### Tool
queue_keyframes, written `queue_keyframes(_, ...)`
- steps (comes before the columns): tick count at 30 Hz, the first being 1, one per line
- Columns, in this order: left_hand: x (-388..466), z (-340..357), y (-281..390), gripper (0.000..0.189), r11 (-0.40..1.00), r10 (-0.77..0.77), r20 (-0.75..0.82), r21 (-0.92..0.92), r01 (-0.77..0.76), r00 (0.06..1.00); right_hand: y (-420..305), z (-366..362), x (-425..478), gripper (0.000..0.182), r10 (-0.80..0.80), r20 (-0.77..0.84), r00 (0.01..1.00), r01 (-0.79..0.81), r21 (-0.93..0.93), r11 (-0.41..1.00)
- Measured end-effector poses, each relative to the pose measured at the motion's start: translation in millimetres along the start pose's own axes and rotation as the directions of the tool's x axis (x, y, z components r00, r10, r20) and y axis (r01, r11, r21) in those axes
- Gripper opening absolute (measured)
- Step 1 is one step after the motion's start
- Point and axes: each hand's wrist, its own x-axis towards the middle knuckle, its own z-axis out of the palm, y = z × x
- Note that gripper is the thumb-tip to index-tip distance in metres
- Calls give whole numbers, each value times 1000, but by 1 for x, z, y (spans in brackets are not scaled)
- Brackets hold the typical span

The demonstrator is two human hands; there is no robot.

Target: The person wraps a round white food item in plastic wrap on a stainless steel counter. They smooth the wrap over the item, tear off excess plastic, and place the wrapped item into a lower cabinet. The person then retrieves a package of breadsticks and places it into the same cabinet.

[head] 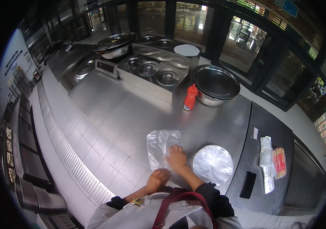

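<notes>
A clear plastic bag (pixel 160 146) lies flat on the stainless steel counter (pixel 117 111). My right hand (pixel 176 157) rests on the right part of this bag, its fingers spread a little. Near the bag's lower end, at the counter's near edge, is my left hand (pixel 157 179), its fingers bent; whether it pinches the plastic cannot be told. Just right of my right hand sits a round thing covered in shiny plastic or foil (pixel 213 164).
Beyond stand a red squeeze bottle (pixel 190 98), a steel basin with a dark tray (pixel 216 83) and lidded steel pots (pixel 148 68). On the dark surface at right lie a phone (pixel 248 185), folded plastic bags (pixel 266 163) and a pack of wooden sticks (pixel 279 163).
</notes>
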Motion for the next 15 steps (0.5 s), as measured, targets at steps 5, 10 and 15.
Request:
queue_keyframes(5,-2,13,0,33,986,-118,-59,-128,110,991,0,33,14,12,41,91,995,-50,104,993)
queue_keyframes(10,11,12,-23,30,985,-137,-90,-114,126,987,44,-22,33,6,47,-596,802,108,222,969)
queue_keyframes(15,46,18,-50,22,985,-164,-140,-81,154,976,50,-101,18,8,390,-350,852,-44,694,719)
